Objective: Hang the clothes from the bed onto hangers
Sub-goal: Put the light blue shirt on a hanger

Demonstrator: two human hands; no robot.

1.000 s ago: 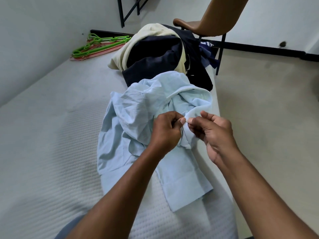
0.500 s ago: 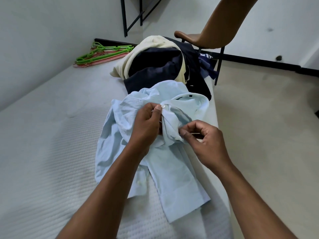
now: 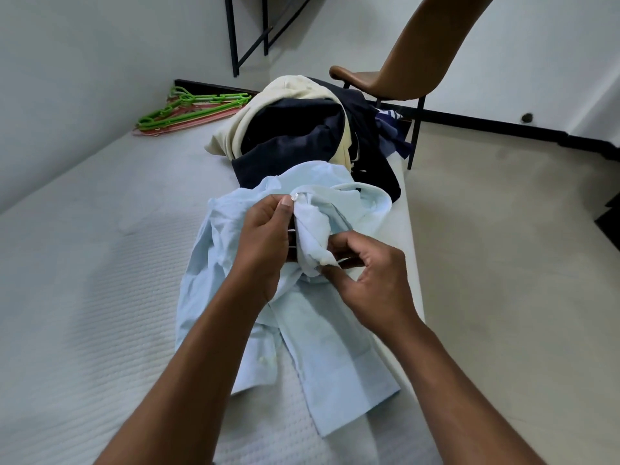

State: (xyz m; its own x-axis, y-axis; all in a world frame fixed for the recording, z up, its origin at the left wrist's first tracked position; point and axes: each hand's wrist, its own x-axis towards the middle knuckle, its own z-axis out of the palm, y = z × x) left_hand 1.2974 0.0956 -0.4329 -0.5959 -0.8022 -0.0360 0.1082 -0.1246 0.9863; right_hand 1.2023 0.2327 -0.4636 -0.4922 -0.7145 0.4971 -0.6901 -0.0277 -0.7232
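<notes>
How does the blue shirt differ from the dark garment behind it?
The blue shirt is pale and spread out; the dark garment is navy and bunched. The left hand and right hand grip the shirt; the dark garment lies untouched. Both are on the bed.

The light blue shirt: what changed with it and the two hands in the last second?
The left hand moved up the light blue shirt and now pinches it by a white button; the right hand moved down and pinches the fold lower. Both kept hold. The clothes pile and hangers stayed put.
</notes>
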